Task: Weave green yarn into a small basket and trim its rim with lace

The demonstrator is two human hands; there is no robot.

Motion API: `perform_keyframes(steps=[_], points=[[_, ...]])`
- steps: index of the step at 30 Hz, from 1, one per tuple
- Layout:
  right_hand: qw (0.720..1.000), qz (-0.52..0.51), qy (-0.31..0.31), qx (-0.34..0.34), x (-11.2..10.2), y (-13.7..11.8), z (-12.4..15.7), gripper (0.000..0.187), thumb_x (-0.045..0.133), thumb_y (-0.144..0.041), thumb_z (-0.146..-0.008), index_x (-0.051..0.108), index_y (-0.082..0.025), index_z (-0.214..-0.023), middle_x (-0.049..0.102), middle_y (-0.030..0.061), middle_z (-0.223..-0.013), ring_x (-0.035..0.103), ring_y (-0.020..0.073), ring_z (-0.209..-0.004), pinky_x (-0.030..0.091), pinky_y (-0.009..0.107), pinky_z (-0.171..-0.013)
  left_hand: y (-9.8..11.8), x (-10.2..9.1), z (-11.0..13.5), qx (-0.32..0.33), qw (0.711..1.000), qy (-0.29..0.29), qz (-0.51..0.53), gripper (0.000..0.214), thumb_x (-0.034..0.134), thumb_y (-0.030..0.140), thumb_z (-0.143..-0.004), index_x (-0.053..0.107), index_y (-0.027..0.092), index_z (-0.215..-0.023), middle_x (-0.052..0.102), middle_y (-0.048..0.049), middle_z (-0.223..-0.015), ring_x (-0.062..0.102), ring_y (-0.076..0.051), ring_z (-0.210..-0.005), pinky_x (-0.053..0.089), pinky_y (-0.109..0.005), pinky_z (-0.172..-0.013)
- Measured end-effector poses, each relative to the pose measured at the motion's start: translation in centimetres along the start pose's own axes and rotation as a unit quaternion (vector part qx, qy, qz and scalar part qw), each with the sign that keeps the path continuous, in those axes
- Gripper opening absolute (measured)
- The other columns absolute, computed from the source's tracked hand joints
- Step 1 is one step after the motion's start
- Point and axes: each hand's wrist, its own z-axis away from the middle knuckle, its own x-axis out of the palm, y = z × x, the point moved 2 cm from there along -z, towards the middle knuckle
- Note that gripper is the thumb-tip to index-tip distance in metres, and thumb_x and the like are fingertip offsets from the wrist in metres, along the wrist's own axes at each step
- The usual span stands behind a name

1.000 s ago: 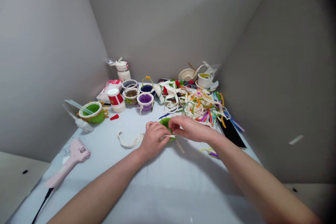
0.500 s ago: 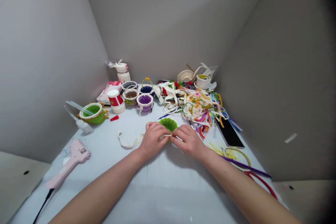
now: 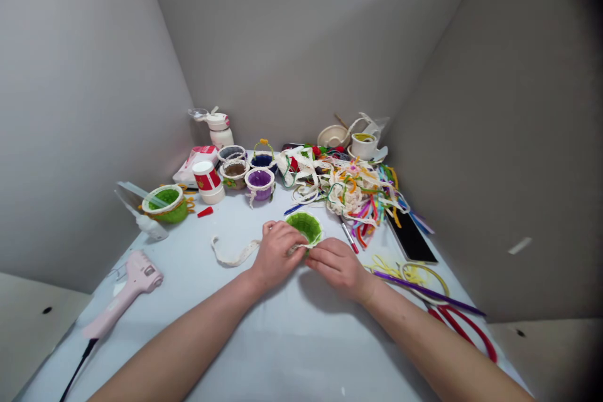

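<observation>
In the middle of the table a small green basket with a white rim is tilted so its inside faces me. My left hand is closed on the basket's near rim, pressing a strip of white lace ribbon there; the ribbon's loose end curls out to the left. Fingers pinched together, my right hand touches the near right side of the basket at the lace. Whatever lies between its fingertips is hidden. The basket's near outer side is mostly covered by both hands.
On the left lie a pink glue gun, a glue bottle and another green basket. Behind stands a purple basket among several others. A heap of lace and trims, a phone and red-handled scissors are at right.
My right hand has moved slightly down and right along the basket's rim, uncovering more of its green inside and a red-and-silver pen. My left hand stays nearly in place.
</observation>
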Motion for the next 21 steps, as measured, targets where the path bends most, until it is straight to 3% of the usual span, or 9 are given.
perform_keyframes(steps=[4,7,11,14,16,19,21], points=[[0.999,-0.020,-0.020,-0.016,0.1,-1.2,-0.5,0.013,0.054,-0.011,-0.094,0.065,-0.018,-0.092,0.072,0.0049,-0.084,0.061,0.0144,-0.076,0.050,0.030,-0.066,-0.4,-0.1,-0.2,-0.021,1.000,0.010,-0.010,0.006,0.062,0.019,-0.085,0.066,0.021,-0.082,0.071,-0.0007,-0.082,0.059,-0.018,-0.086,0.034,-0.040,-0.088],[0.999,-0.038,0.002,-0.009,-0.1,-2.1,-0.8,0.009,0.056,-0.011,-0.092,0.064,-0.017,-0.092,0.072,0.0056,-0.088,0.063,0.0162,-0.083,0.051,0.032,-0.072,-0.6,-0.3,-0.3,-0.024,1.000,0.017,-0.008,0.006,0.063,0.020,-0.086,0.066,0.021,-0.081,0.071,-0.0004,-0.082,0.059,-0.018,-0.086,0.033,-0.041,-0.088],[0.988,-0.116,0.030,0.092,-0.3,-2.3,-0.7,0.011,0.053,-0.011,-0.092,0.060,-0.020,-0.092,0.072,0.0071,-0.103,0.064,0.0174,-0.097,0.050,0.038,-0.087,-0.3,-0.3,-0.3,-0.014,1.000,0.017,-0.001,0.007,0.062,0.020,-0.086,0.066,0.021,-0.081,0.071,-0.0008,-0.080,0.059,-0.017,-0.084,0.033,-0.040,-0.087],[0.960,-0.203,0.026,0.189,-0.2,-2.4,-0.2,0.012,0.049,-0.014,-0.094,0.056,-0.022,-0.089,0.070,0.0014,-0.085,0.064,0.0144,-0.081,0.045,0.043,-0.098,-0.3,-0.2,-0.2,-0.015,1.000,0.011,-0.010,0.007,0.062,0.022,-0.087,0.067,0.021,-0.082,0.071,-0.0013,-0.081,0.059,-0.018,-0.085,0.034,-0.040,-0.088],[0.920,-0.247,0.003,0.303,-0.2,-2.7,0.2,0.011,0.049,-0.018,-0.093,0.055,-0.022,-0.085,0.066,-0.0006,-0.075,0.061,0.0141,-0.072,0.049,0.037,-0.087,-0.4,-0.1,-0.2,-0.014,1.000,0.010,-0.016,0.008,0.061,0.023,-0.087,0.067,0.022,-0.083,0.071,-0.0016,-0.082,0.059,-0.018,-0.086,0.034,-0.040,-0.088],[0.816,-0.338,-0.069,0.464,-0.5,-3.5,0.7,0.009,0.049,-0.021,-0.091,0.052,-0.021,-0.082,0.061,-0.0010,-0.070,0.057,0.0134,-0.066,0.046,0.026,-0.066,-0.6,-0.1,-0.2,-0.004,1.000,0.019,-0.018,0.007,0.062,0.023,-0.087,0.067,0.021,-0.082,0.071,-0.0014,-0.082,0.059,-0.018,-0.086,0.034,-0.040,-0.089],[0.750,-0.401,-0.112,0.515,-1.1,-4.3,0.8,0.007,0.048,-0.021,-0.090,0.050,-0.020,-0.083,0.059,-0.0021,-0.068,0.055,0.0122,-0.064,0.044,0.023,-0.064,-0.7,-0.1,-0.2,-0.002,1.000,0.022,-0.018,0.006,0.063,0.022,-0.087,0.067,0.021,-0.082,0.070,-0.0013,-0.082,0.059,-0.018,-0.086,0.034,-0.040,-0.089]])
